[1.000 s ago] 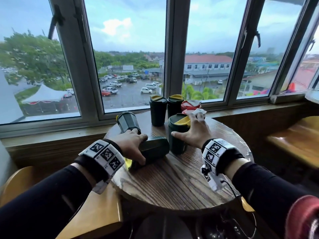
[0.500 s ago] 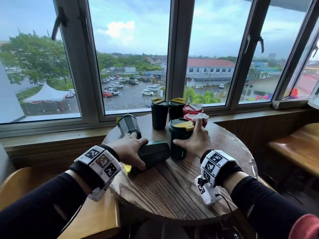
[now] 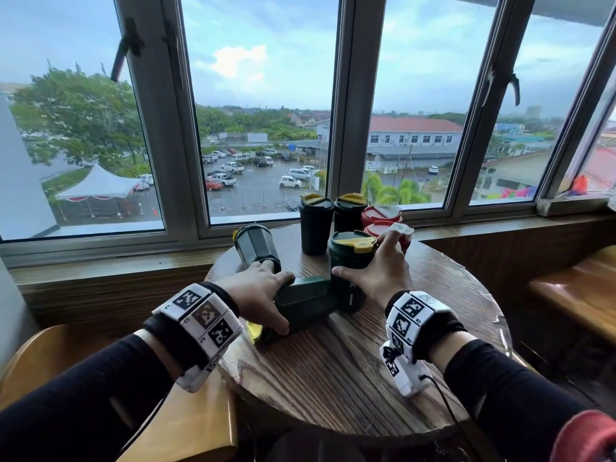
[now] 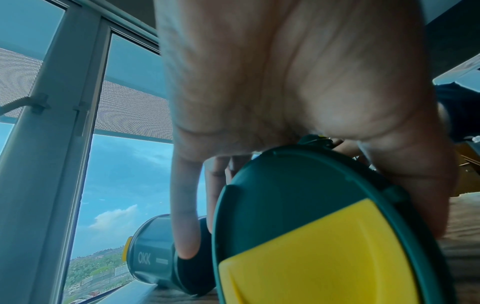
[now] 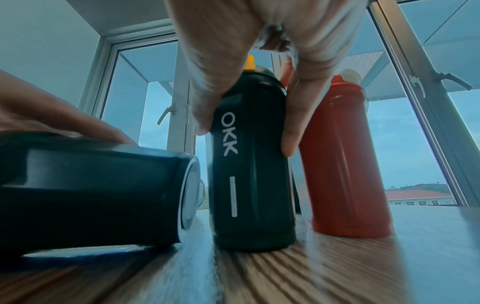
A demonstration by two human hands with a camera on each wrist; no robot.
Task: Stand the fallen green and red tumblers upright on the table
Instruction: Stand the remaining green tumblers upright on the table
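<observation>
A dark green tumbler [image 3: 306, 300] lies on its side on the round wooden table [image 3: 333, 378], its yellow-and-green lid [image 4: 324, 246] facing me. My left hand [image 3: 285, 303] grips it from above, fingers [image 4: 185, 236] curled over its far side. My right hand [image 3: 363, 258] holds an upright green tumbler [image 5: 252, 174], thumb on its left and fingers [image 5: 291, 133] on its right. A second green tumbler [image 3: 256, 245] lies fallen at the back left. Two green tumblers [image 3: 315, 225] and two red ones [image 3: 380, 213] stand by the window; one red tumbler [image 5: 342, 164] is just behind my right hand.
The table stands against a wooden window sill [image 3: 116, 271] under large windows. A yellow wooden seat [image 3: 186, 425] is at the near left and a wooden bench [image 3: 583, 288] at the right. The table's near half holds no objects.
Both hands stay on their tumblers. My right hand's fingers have shifted from the lid down along the upright tumbler's side. The gripped tumbler lies as before.
</observation>
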